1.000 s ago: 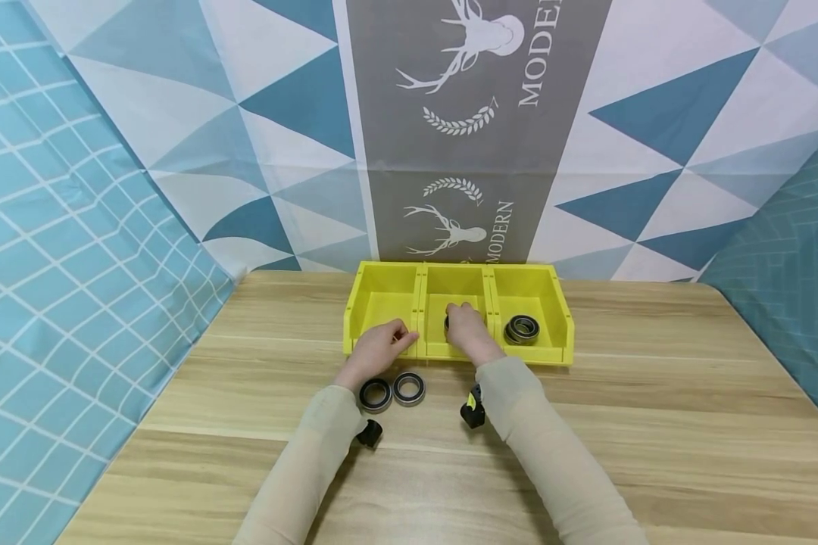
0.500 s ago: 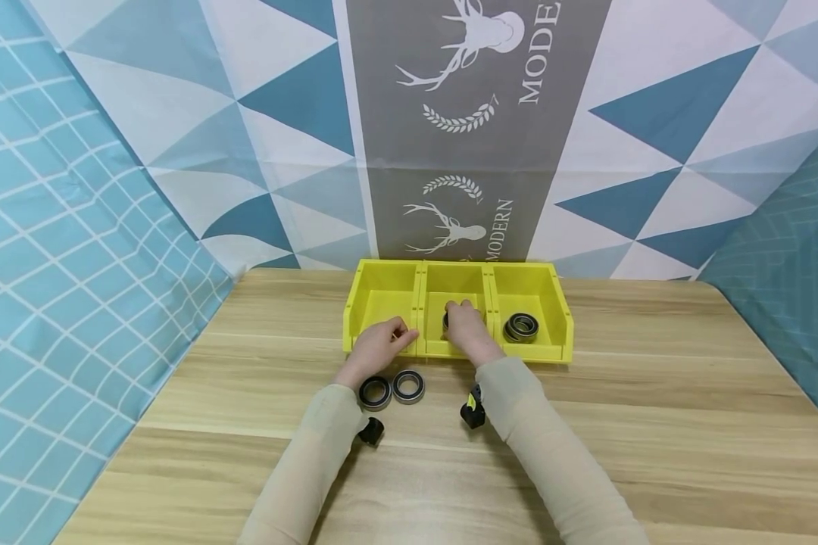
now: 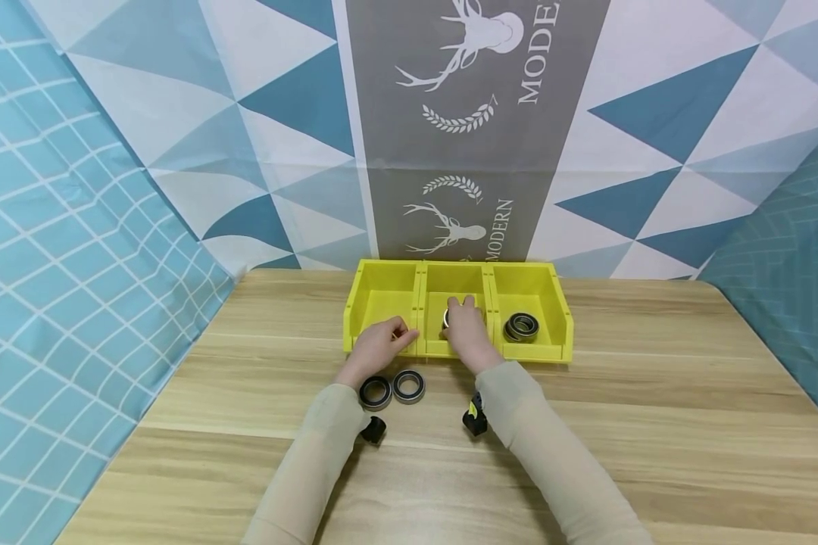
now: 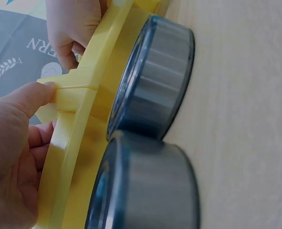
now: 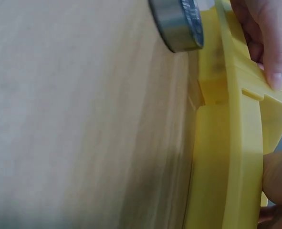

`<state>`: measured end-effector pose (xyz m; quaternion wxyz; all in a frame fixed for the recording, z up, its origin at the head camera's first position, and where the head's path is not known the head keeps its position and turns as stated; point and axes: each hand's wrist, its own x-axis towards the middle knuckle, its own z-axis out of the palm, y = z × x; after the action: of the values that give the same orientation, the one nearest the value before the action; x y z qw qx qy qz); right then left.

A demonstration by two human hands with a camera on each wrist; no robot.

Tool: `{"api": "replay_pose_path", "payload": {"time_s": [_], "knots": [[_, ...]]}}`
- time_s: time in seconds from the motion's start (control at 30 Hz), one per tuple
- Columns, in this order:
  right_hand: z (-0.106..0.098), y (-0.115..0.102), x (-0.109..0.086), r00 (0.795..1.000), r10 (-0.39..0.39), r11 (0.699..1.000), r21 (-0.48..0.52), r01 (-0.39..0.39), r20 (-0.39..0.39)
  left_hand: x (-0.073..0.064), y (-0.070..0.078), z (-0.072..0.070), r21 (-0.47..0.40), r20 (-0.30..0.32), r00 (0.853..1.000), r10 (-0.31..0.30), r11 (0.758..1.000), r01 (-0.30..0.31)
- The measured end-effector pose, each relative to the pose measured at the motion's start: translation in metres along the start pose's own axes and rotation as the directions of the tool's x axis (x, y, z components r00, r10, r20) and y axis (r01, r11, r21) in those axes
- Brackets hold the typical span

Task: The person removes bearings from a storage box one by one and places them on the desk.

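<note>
A yellow three-compartment parts bin [image 3: 388, 276] stands at the table's back edge. My right hand [image 3: 466, 333] reaches into the middle compartment and pinches a bearing [image 3: 445, 321], mostly hidden behind the fingers. At the left compartment's front, my left hand [image 3: 376, 350] grips the bin; in the left wrist view its thumb [image 4: 38, 93] lies on the divider and its fingers curl behind the front wall. Two ball bearings, one by the left wrist [image 3: 375, 407] and another to its right [image 3: 409, 400], lie side by side on the table before the bin.
Stacked bearings [image 3: 510, 334] sit in the right compartment. The wooden table [image 3: 654, 424] reaches back to a patterned cloth wall [image 3: 300, 144]. Black wrist cameras, left [image 3: 374, 430] and right [image 3: 475, 421], hang under the sleeves.
My right hand has shifted slightly within the middle compartment, and the bearing at its fingers now shows a bright metal edge. The left hand stays put.
</note>
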<state>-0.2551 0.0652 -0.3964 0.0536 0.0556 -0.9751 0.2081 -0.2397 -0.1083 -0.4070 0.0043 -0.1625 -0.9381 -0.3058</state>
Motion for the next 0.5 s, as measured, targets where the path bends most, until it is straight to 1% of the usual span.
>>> {"api": "replay_pose_path", "payload": {"time_s": [0.07,0.2,0.33,0.43,0.5], "knots": [[0.0012,0.0001,-0.0015,0.999,-0.022,1.000,-0.013,0.021,-0.047,-0.0002,0.0000,-0.0001,-0.007,-0.002,1.000,-0.001,1.000,0.001],[0.0017,-0.0002,-0.0047,0.994,-0.041,0.999,-0.020,0.040,-0.099,-0.0006,0.0005,-0.0005,-0.024,-0.005,1.000,-0.004,1.000,0.004],[0.0010,-0.0003,-0.0064,0.992,-0.040,0.999,-0.011,0.039,-0.119,-0.0010,0.0010,-0.0005,-0.031,-0.004,1.000,-0.004,0.999,0.004],[-0.0003,0.0001,-0.0066,0.994,-0.037,0.999,0.008,0.038,-0.108,-0.0011,0.0008,0.0000,-0.036,-0.006,1.000,-0.009,0.999,0.008],[-0.0016,0.0004,-0.0061,0.995,-0.024,0.999,0.040,0.028,-0.092,-0.0008,0.0010,0.0006,-0.041,-0.010,1.000,-0.008,0.999,0.008]]}}
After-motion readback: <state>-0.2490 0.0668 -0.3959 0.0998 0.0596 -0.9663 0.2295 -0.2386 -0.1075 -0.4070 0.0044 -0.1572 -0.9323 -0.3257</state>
